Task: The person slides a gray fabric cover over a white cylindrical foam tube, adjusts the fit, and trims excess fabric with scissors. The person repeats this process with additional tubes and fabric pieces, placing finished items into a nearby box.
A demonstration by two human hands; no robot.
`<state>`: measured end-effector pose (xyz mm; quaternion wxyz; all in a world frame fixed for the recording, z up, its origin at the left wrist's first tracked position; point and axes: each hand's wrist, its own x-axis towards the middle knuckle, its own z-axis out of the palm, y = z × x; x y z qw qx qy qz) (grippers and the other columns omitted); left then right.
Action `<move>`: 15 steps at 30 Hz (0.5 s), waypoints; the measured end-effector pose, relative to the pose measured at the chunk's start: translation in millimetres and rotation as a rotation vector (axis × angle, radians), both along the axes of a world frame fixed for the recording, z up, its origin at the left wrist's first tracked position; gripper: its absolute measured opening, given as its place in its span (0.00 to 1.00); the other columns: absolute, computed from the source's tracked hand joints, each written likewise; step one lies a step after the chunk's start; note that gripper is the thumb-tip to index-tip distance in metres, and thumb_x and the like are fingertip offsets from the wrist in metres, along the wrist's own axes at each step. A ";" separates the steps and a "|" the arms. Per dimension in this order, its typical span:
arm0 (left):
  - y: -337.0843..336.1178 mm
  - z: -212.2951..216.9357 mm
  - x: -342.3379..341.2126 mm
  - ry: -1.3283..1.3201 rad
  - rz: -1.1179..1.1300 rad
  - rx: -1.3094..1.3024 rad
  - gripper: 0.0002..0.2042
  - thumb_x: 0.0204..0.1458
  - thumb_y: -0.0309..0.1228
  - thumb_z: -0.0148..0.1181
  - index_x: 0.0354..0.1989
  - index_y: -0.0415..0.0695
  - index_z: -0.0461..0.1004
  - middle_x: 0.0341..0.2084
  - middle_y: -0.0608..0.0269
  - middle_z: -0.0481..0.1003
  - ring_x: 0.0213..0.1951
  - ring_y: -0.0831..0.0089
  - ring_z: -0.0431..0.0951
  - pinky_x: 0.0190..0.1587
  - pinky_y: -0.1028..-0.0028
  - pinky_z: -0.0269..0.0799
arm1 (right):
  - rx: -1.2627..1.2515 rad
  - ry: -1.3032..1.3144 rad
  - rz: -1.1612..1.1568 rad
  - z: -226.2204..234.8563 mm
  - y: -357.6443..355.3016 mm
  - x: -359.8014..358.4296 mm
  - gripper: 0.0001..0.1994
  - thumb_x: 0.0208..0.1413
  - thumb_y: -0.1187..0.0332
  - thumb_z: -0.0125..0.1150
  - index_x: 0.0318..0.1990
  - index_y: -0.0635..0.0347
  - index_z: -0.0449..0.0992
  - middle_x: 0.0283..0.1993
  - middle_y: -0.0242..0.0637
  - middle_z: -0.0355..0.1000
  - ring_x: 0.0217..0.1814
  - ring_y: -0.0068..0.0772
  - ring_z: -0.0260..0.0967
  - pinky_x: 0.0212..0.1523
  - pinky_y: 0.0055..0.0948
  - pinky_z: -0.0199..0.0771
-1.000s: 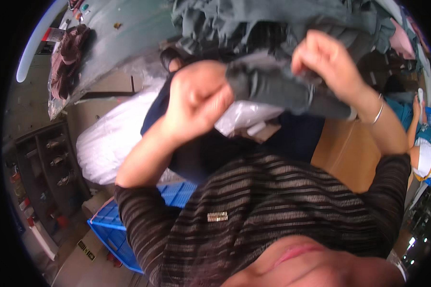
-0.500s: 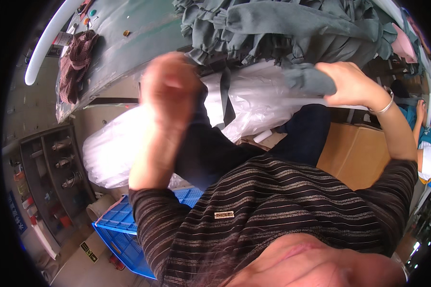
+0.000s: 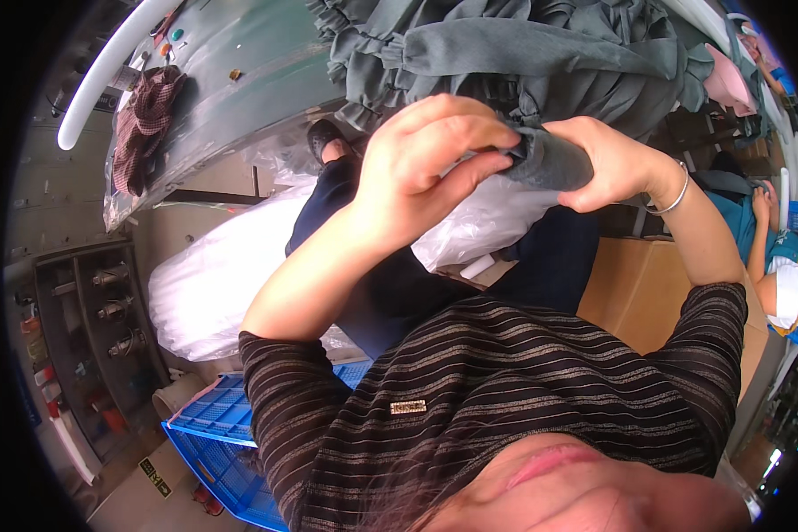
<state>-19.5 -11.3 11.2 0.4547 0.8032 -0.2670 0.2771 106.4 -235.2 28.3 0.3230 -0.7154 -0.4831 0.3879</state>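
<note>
A tube of dark grey cloth (image 3: 554, 160), which looks like part of a garment, is stretched between my hands in front of my lap. My right hand (image 3: 616, 164) is wrapped round its right end. At its left end, my left hand (image 3: 430, 160) pinches the edge between thumb and fingers. Just beyond lies a heap of grey garments (image 3: 523, 49) with gathered edges, hanging over the table's near side. Whether the cloth in my hands joins that heap is hard to see.
A green table (image 3: 266, 58) spans the far left, with a checked cloth (image 3: 146, 124) over its edge. White plastic-wrapped bundles (image 3: 213, 275) lie below. A blue crate (image 3: 230, 408) stands at my left, a cardboard box (image 3: 634, 284) at my right. Another person (image 3: 771, 239) sits far right.
My left hand has moved right, from a blur above my knee to the grey cloth, and pinches its edge. A dark strip that hung below the table no longer shows.
</note>
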 end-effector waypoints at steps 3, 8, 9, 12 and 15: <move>-0.2 -0.8 -0.8 -0.061 0.074 0.217 0.19 0.37 0.24 0.70 0.41 0.40 0.75 0.36 0.60 0.76 0.33 0.65 0.77 0.34 0.70 0.74 | -0.012 -0.051 -0.031 1.1 -3.9 -6.6 0.23 0.35 0.71 0.64 0.44 0.69 0.73 0.32 0.40 0.73 0.34 0.27 0.69 0.39 0.29 0.72; -10.8 6.5 -15.9 -0.279 0.216 0.684 0.19 0.33 0.30 0.67 0.39 0.44 0.76 0.39 0.66 0.74 0.35 0.69 0.75 0.33 0.71 0.71 | -0.060 -0.118 -0.037 5.9 -9.8 -18.0 0.21 0.33 0.70 0.63 0.40 0.67 0.73 0.31 0.43 0.74 0.33 0.35 0.71 0.37 0.30 0.72; -11.6 9.2 -18.3 -0.284 0.235 0.751 0.19 0.33 0.32 0.65 0.38 0.45 0.76 0.39 0.67 0.73 0.39 0.71 0.74 0.34 0.73 0.69 | -0.104 -0.147 -0.049 9.2 -7.9 -19.3 0.21 0.32 0.69 0.63 0.39 0.67 0.73 0.31 0.45 0.74 0.32 0.37 0.72 0.37 0.31 0.72; -11.1 17.4 -9.4 -0.436 0.225 0.849 0.15 0.37 0.34 0.60 0.35 0.44 0.76 0.39 0.64 0.71 0.40 0.71 0.70 0.34 0.74 0.64 | -0.127 -0.119 -0.055 14.6 -6.5 -24.2 0.22 0.32 0.68 0.63 0.39 0.69 0.73 0.31 0.46 0.75 0.33 0.37 0.73 0.36 0.31 0.73; -16.6 32.5 -15.9 -0.313 0.242 0.973 0.18 0.38 0.39 0.60 0.39 0.45 0.75 0.44 0.62 0.68 0.42 0.70 0.68 0.38 0.72 0.63 | -0.108 -0.145 -0.007 24.6 -14.4 -27.3 0.24 0.32 0.66 0.64 0.42 0.69 0.74 0.35 0.50 0.76 0.36 0.41 0.74 0.39 0.33 0.73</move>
